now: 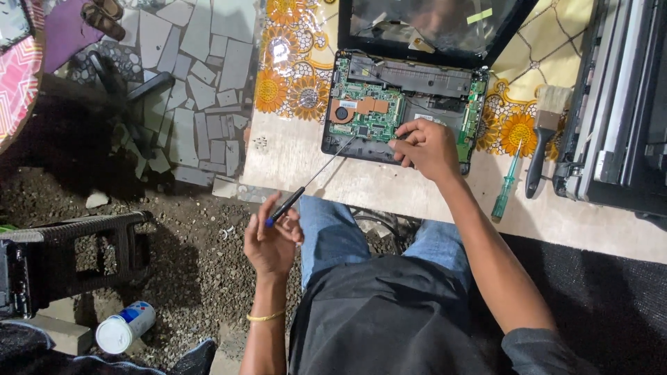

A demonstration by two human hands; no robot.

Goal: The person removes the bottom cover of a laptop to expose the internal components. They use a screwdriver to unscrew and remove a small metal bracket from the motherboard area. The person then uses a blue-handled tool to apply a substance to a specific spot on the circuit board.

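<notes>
An opened small laptop point(406, 104) lies on the table with its green circuit board point(368, 107) and copper heat plate bare, its screen tilted back. My right hand point(425, 147) rests on the laptop's near edge, fingers curled and pinched at something too small to make out. My left hand point(271, 239) is off the table's edge, above my lap, holding a long thin screwdriver point(313, 180) by its black and blue handle. The shaft points up and right toward the laptop's near left corner.
A green-handled screwdriver point(505, 187) and a black-handled paintbrush point(544, 135) lie right of the laptop. A dark machine casing point(618, 104) fills the table's right end. A flowered cloth point(292, 69) covers the far part. Below left are a can point(125, 326), a black stool and stone floor.
</notes>
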